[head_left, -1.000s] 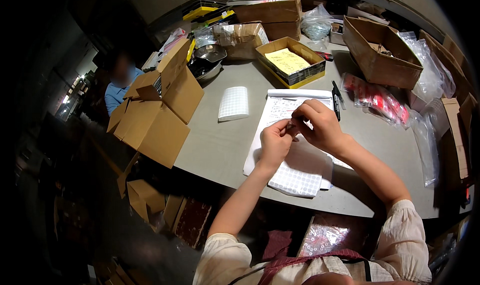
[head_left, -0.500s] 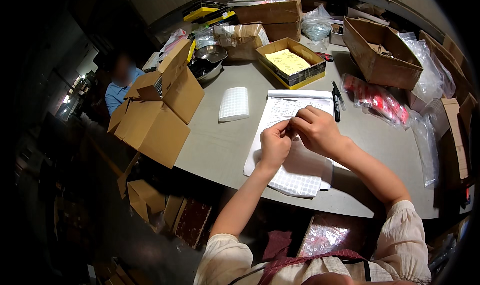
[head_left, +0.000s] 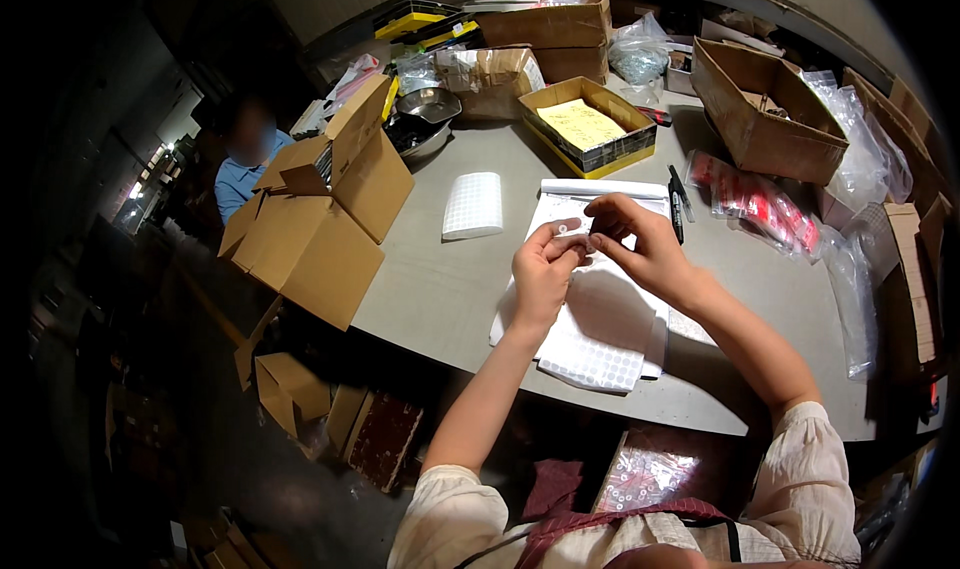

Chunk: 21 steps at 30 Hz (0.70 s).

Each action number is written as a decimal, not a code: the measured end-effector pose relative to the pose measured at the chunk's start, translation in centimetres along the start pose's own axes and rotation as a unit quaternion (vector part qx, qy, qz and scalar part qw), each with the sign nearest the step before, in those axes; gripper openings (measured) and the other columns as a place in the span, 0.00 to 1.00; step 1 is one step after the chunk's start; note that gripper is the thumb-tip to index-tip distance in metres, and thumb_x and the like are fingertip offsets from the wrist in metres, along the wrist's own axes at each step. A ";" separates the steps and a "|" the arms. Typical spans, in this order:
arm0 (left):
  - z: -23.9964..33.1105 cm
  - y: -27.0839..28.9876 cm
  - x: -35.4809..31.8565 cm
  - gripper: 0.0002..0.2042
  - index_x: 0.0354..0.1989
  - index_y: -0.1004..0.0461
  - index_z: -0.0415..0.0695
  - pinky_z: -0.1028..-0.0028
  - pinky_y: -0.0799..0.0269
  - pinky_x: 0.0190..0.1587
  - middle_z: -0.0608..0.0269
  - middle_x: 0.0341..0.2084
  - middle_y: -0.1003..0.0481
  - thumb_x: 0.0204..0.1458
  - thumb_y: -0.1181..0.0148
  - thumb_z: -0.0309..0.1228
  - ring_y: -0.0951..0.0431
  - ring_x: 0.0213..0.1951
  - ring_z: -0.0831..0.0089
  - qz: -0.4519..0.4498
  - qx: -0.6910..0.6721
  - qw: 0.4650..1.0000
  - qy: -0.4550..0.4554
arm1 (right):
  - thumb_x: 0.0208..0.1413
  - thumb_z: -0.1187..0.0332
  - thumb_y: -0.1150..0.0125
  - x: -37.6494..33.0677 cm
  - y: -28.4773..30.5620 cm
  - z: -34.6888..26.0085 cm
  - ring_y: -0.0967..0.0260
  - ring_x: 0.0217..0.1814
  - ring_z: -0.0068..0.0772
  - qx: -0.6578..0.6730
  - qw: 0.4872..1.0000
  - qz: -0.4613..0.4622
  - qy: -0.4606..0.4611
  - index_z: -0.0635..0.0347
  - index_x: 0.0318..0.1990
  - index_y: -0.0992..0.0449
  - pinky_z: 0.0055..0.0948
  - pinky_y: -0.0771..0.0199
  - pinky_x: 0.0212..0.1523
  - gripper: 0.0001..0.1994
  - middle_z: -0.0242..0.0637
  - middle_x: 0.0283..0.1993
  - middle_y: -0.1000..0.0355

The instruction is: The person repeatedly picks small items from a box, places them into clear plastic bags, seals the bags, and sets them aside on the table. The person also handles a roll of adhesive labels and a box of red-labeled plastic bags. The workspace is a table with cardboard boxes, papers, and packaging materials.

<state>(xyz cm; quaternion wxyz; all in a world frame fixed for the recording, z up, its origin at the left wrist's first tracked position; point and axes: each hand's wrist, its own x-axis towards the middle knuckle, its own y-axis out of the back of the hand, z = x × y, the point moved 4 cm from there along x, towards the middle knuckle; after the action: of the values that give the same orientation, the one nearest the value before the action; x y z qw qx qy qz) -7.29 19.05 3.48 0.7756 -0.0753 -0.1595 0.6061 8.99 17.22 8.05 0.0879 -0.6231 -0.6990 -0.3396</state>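
White piece at the fingertips

On the left, an open cardboard box (head_left: 310,259) stands by a dotted sheet (head_left: 473,209). The left hand (head_left: 540,269) is closed in a pinch, a small white piece (head_left: 563,231) at its fingertips above the papers (head_left: 552,205). Just right, the right hand (head_left: 650,247) is half curled, fingertips close by; whether it grips anything, I cannot tell. A light hold at the edge, low over the papers, would probably suit so small a piece. A black pen (head_left: 677,209) lies farther right.

From afar, I see a matt cardboard carton (head_left: 305,254), shiny metal dish (head_left: 432,104), crinkled glossy plastic bag (head_left: 640,51), matt paper notepad (head_left: 558,204) and smooth grey surface (head_left: 415,304).
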 end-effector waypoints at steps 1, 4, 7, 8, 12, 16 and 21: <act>-0.1 0.3 0.1 0.16 0.55 0.27 0.31 0.73 0.19 0.46 0.53 0.40 0.17 0.58 0.47 0.13 0.17 0.40 0.73 0.004 0.001 1.000 0.004 | 0.59 0.78 0.36 0.0 -0.2 0.0 0.23 0.38 0.29 -0.008 1.000 0.002 0.009 0.65 0.53 0.27 0.28 0.23 0.41 0.14 0.40 0.39 0.22; -0.4 0.7 0.5 0.19 0.57 0.29 0.32 0.74 0.20 0.46 0.51 0.41 0.18 0.56 0.47 0.13 0.18 0.42 0.73 0.002 -0.010 1.000 -0.001 | 0.59 0.78 0.35 0.0 -0.4 0.3 0.23 0.40 0.29 0.000 0.999 0.021 0.024 0.66 0.53 0.27 0.30 0.23 0.43 0.15 0.40 0.39 0.22; 0.1 0.3 0.2 0.21 0.60 0.32 0.32 0.75 0.20 0.46 0.49 0.42 0.19 0.56 0.47 0.12 0.18 0.43 0.72 0.010 -0.009 1.000 0.007 | 0.58 0.79 0.35 -0.4 -0.7 0.1 0.22 0.41 0.30 -0.006 1.000 0.006 0.030 0.66 0.53 0.27 0.31 0.22 0.44 0.16 0.40 0.38 0.23; 0.3 0.1 0.1 0.22 0.61 0.32 0.31 0.75 0.20 0.46 0.48 0.43 0.19 0.56 0.47 0.12 0.18 0.43 0.72 0.015 -0.005 1.000 0.013 | 0.58 0.79 0.35 -0.5 -0.9 0.1 0.22 0.41 0.30 -0.002 0.999 0.011 0.039 0.66 0.54 0.27 0.30 0.22 0.44 0.16 0.40 0.38 0.23; -0.9 0.8 0.7 0.25 0.64 0.36 0.32 0.74 0.20 0.48 0.46 0.44 0.20 0.56 0.45 0.12 0.18 0.44 0.70 -0.006 0.028 0.999 -0.028 | 0.59 0.80 0.35 -0.7 -1.3 -0.1 0.25 0.44 0.26 -0.021 0.999 -0.007 0.042 0.68 0.56 0.29 0.29 0.23 0.50 0.18 0.39 0.44 0.25; -1.2 0.3 0.8 0.30 0.69 0.42 0.34 0.73 0.20 0.49 0.45 0.43 0.20 0.56 0.45 0.10 0.18 0.46 0.68 -0.017 0.050 0.998 -0.043 | 0.58 0.81 0.34 -0.7 -1.5 1.0 0.24 0.45 0.28 -0.076 0.996 0.008 0.051 0.67 0.56 0.29 0.29 0.23 0.49 0.19 0.40 0.45 0.25; -1.2 0.0 0.5 0.32 0.71 0.45 0.33 0.72 0.20 0.51 0.43 0.45 0.20 0.56 0.45 0.10 0.18 0.48 0.67 -0.011 0.065 0.997 -0.044 | 0.53 0.82 0.33 -0.9 -1.7 0.8 0.25 0.44 0.37 -0.157 0.985 0.023 0.072 0.66 0.54 0.29 0.36 0.24 0.48 0.20 0.42 0.44 0.26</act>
<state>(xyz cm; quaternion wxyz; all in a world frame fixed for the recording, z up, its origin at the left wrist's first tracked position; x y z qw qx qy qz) -6.72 19.63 2.40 0.7778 0.0036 -0.1545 0.6092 7.85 16.97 6.31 0.0470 -0.6189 -0.6143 -0.4872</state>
